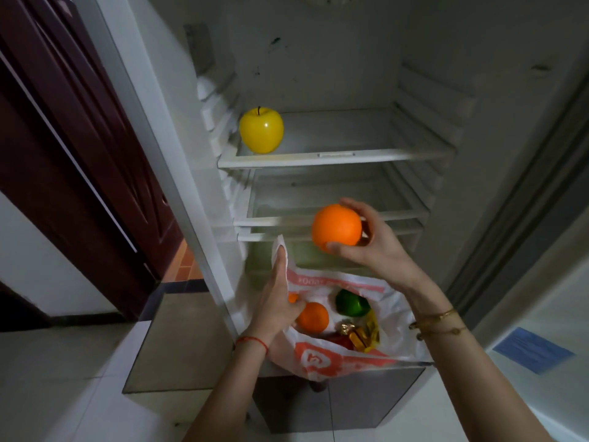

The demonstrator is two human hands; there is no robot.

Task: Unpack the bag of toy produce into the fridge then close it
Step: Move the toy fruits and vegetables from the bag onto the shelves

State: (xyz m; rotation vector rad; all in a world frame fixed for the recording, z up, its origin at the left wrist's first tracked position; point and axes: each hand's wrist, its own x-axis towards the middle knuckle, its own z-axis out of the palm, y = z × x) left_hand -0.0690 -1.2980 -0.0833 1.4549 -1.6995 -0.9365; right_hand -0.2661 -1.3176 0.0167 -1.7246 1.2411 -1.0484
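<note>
A tiled floor and a dark red door flank the open fridge. A yellow apple stands stem up at the left end of the top shelf. The right hand grasps an orange, round with no long axis, in front of the lower shelves. The left hand pinches the bag rim, holding its mouth upward; inside lie another orange and a green fruit.

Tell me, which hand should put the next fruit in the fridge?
Right. The right hand already grips the orange up by the shelves, near the yellow apple. The left hand is busy holding the bag open.
</note>
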